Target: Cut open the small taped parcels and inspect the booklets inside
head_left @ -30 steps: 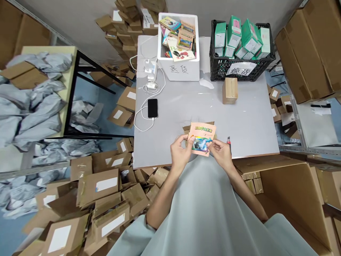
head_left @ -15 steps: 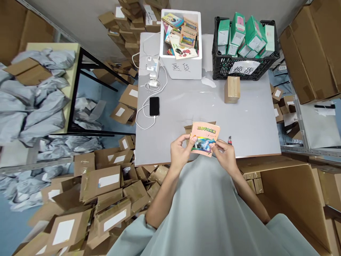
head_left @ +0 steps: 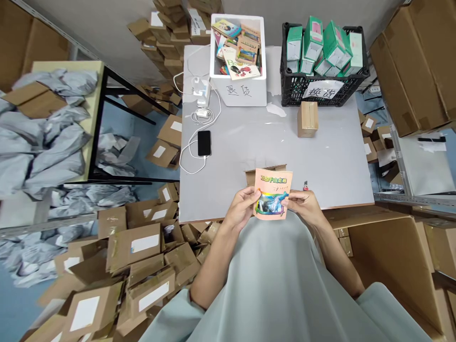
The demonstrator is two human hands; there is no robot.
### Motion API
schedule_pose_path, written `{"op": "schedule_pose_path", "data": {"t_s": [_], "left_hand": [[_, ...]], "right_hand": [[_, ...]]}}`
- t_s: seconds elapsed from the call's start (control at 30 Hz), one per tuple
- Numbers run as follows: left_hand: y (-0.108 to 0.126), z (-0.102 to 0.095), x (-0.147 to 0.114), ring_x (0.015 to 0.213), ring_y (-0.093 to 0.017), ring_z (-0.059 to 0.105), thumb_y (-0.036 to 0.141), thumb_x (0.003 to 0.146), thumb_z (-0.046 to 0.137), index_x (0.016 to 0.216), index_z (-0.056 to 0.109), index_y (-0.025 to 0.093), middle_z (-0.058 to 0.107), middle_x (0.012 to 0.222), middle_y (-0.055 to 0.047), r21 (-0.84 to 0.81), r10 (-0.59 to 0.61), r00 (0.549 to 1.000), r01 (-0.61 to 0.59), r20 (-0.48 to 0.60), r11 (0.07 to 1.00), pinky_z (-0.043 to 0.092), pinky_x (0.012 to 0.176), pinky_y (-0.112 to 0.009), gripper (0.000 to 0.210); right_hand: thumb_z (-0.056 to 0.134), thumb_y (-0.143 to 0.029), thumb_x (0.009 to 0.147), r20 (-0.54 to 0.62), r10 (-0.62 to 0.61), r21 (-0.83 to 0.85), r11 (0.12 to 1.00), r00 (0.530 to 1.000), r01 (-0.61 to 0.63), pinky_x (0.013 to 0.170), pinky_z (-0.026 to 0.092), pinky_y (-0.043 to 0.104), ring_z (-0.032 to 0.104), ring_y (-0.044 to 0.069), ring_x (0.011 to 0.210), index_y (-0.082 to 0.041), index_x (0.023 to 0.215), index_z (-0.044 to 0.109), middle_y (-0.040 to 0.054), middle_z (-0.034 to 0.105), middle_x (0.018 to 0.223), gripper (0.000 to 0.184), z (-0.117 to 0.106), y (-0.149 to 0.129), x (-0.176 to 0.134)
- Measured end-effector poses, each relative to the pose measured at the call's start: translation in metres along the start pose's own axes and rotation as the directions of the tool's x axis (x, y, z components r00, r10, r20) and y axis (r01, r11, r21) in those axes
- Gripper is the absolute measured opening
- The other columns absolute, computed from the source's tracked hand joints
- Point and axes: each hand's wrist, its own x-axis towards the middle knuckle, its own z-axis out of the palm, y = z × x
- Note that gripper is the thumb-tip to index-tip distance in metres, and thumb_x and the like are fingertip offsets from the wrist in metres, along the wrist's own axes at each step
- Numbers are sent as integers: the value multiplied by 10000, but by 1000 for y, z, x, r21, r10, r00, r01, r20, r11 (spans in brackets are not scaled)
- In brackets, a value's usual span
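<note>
By the near edge of the table (head_left: pixel 235 142), head view: 1 pink booklet (head_left: pixel 272 203) held up before the body, cover facing the camera, partly hiding a brown carton (head_left: pixel 251 178). Left hand (head_left: pixel 242 207) pinches its left edge; right hand (head_left: pixel 304 205) pinches its right. Looks light, thin, bendy; probably creases easily, cover perhaps slick. Best hold: the 2 side edges, gently.

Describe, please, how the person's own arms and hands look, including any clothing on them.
The left hand and right hand are bare; no gloves, watch or bracelet can be seen. The left sleeve and right sleeve are loose, plain, pale grey-green, and end near the elbows, leaving the forearms uncovered.
</note>
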Motion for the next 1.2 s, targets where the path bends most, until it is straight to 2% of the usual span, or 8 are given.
{"op": "schedule_pose_path", "data": {"t_s": [0.13, 0.27, 0.6, 0.73, 0.87, 1.0, 1.1, 1.2], "left_hand": [[-3, 0, 3, 688, -171, 711, 574, 632, 1059, 841, 793, 173, 799, 819, -55, -19, -26, 1000, 26, -17, 999, 574, 685, -288, 525], [-9, -2, 7, 736, -182, 738, 561, 641, 1059, 897, 818, 180, 826, 870, -68, -44, -36, 999, 35, -11, 998, 588, 734, -296, 518], [-23, 7, 5, 989, -338, 806, 691, 659, 993, 967, 816, 217, 853, 1008, -105, -110, -68, 985, 86, 158, 990, 635, 916, -467, 593], [-21, 6, 5, 890, -260, 789, 633, 653, 1028, 978, 841, 206, 848, 967, -86, -106, -50, 993, 61, 105, 992, 629, 874, -382, 568], [-19, 0, 10, 713, -190, 727, 598, 641, 1044, 887, 826, 186, 815, 853, -67, -40, -67, 997, 68, 25, 997, 593, 695, -308, 527], [-22, 3, 13, 592, -134, 617, 665, 621, 1027, 830, 811, 180, 750, 744, -32, 104, 26, 996, -17, -82, 994, 497, 519, -249, 571], [-24, 11, 12, 627, -152, 634, 709, 677, 969, 860, 822, 186, 767, 802, -45, 259, 153, 978, -112, -143, 959, 499, 488, -246, 573], [-25, 15, 10, 796, -213, 721, 695, 738, 925, 879, 822, 189, 804, 908, -70, 384, 278, 941, -188, -193, 904, 575, 564, -265, 535]], "right_hand": [[1069, -542, 630, 41, 61, 52, 997, 997, -63, 743, 626, 356, 733, 215, 755, -234, 786, 857, 31, 802, 777, 405, -5, -10, 0], [1047, -548, 680, -2, 19, 22, 1000, 1000, -18, 735, 625, 356, 733, 215, 761, -260, 836, 890, 44, 831, 834, 364, -8, -18, 0], [1048, -679, 582, 9, 68, 134, 989, 998, -68, 672, 595, 336, 699, 186, 647, -240, 723, 843, 35, 806, 716, 505, -2, 3, 15], [1051, -653, 599, -28, 67, 119, 991, 997, -64, 678, 598, 326, 711, 185, 682, -248, 736, 855, 43, 830, 772, 471, -2, -1, 11], [1025, -637, 670, -52, 53, 42, 998, 997, -51, 685, 622, 352, 726, 206, 715, -249, 759, 856, 46, 828, 811, 432, 1, -10, 0], [1014, -614, 705, -49, 15, -18, 1000, 999, -16, 726, 641, 363, 739, 216, 761, -246, 787, 859, 48, 820, 848, 408, 11, -9, -3], [1008, -623, 714, -67, -25, -75, 997, 997, 20, 765, 649, 369, 753, 231, 796, -247, 778, 852, 52, 814, 841, 412, 19, -2, -2], [995, -614, 741, -124, -53, -115, 993, 991, 39, 754, 648, 358, 759, 232, 794, -246, 793, 852, 53, 816, 843, 398, 25, 3, -2]]}}
